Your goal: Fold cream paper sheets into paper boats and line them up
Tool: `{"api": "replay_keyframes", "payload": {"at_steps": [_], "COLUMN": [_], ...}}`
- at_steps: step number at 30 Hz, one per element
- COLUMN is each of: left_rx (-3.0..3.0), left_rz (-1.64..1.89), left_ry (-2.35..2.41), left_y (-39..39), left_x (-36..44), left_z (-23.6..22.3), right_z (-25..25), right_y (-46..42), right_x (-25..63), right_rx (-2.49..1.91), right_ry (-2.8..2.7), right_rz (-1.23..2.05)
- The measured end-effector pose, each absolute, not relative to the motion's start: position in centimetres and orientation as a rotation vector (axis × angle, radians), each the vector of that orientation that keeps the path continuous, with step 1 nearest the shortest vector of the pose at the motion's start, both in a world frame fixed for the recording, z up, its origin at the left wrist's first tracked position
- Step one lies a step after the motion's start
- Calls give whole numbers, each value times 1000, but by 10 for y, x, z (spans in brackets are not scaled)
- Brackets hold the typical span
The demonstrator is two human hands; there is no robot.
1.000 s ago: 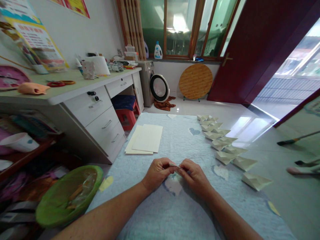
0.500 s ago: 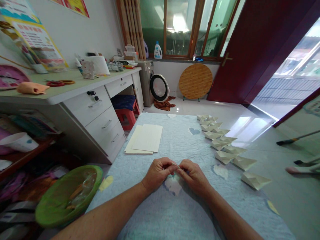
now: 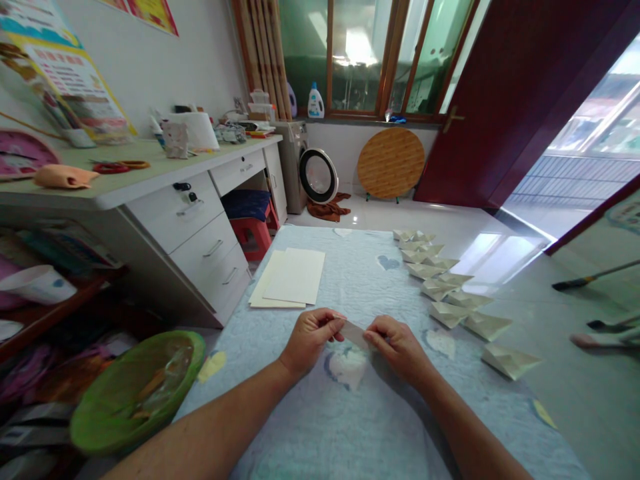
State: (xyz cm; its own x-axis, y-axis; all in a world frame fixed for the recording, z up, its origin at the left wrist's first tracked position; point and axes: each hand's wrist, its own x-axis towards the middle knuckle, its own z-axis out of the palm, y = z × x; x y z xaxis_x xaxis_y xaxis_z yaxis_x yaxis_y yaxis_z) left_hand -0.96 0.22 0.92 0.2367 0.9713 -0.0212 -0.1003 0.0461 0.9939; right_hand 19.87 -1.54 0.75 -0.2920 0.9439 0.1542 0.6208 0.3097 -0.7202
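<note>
My left hand [image 3: 310, 337] and my right hand [image 3: 397, 347] each pinch one end of a small folded piece of pale paper [image 3: 354, 332], held just above the light blue cloth [image 3: 350, 413] that covers the table. A short strip of the paper shows between the two hands. A stack of flat cream sheets [image 3: 290, 279] lies ahead on the left. A row of several folded paper boats [image 3: 450, 293] runs along the right edge of the cloth, the nearest boat [image 3: 510, 360] at the right.
A green basket [image 3: 135, 393] with a plastic bag sits at the lower left beside the table. A white desk with drawers [image 3: 200, 220] stands on the left. Another person's foot [image 3: 595, 341] shows at the far right on the floor.
My hands have drawn apart sideways, and the folded paper between them now shows as a stretched strip where before it was hidden by touching fingertips.
</note>
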Motion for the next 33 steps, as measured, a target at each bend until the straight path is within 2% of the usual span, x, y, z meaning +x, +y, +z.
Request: {"api": "replay_keyframes", "payload": {"at_steps": [8,19,33], "left_rx": [1109,1029,1410], "left_rz": [1106,1060,743], "left_ry": [1034,984,938], "left_y": [6,1,-6], "left_x": [-10,-5,-4], "left_z": [8,11,10], "right_z": [6,7,-3], "right_y": [-12,-11,-15], "right_x": [207,193,180], "right_rx": [-1389,-1094,-1149], "right_ry": [-1815,-1079,-1446], "right_rz": [853,1395,1379]}}
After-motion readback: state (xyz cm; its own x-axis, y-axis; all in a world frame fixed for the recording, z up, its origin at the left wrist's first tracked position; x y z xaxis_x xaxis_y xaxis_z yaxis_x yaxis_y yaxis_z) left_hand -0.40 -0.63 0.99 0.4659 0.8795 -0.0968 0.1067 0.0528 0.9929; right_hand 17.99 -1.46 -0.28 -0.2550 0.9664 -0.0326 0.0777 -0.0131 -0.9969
